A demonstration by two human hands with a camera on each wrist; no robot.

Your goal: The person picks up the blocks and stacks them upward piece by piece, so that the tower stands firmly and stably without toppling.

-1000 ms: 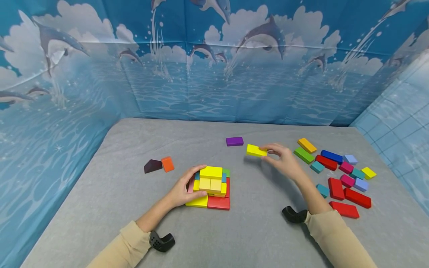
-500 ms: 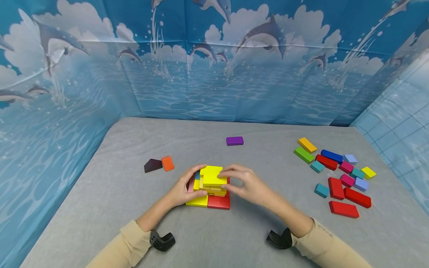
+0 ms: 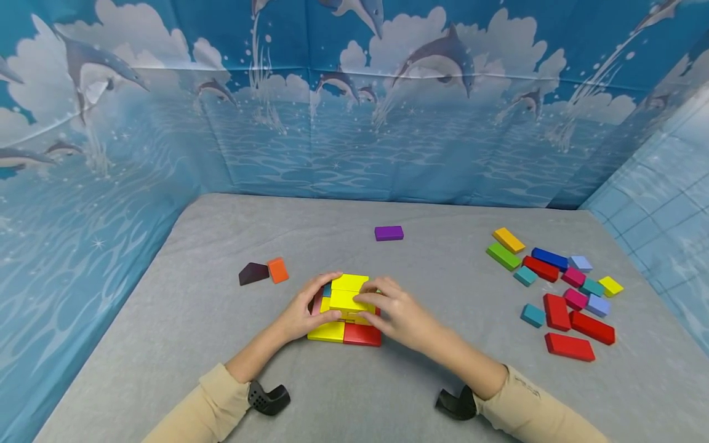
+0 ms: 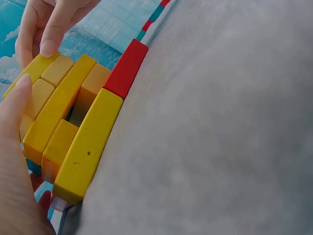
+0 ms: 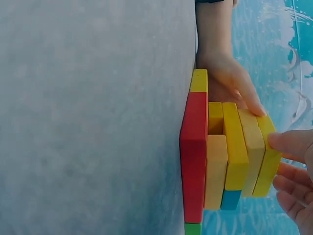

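A stack of coloured wooden blocks (image 3: 362, 334) stands at the middle of the grey surface, with red and yellow blocks in its lowest layer. My left hand (image 3: 308, 311) holds the stack from the left, thumb at the front and fingers at the back. My right hand (image 3: 400, 312) pinches a yellow block (image 3: 344, 301) lying flat on top, just in front of another yellow block (image 3: 351, 282). In the right wrist view the pinched yellow block (image 5: 267, 164) sits against cream blocks (image 5: 251, 152) below it. The stack's far left side is hidden behind my left hand.
Several loose blocks lie to the right, among them a red block (image 3: 569, 347), a green block (image 3: 503, 256) and a blue block (image 3: 549, 258). A purple block (image 3: 389, 233) lies behind the stack. An orange block (image 3: 278, 270) and a dark block (image 3: 253, 274) lie left.
My right hand has carried the yellow block leftward from beside the purple block onto the stack, then slightly towards the front. My left hand has stayed on the stack.
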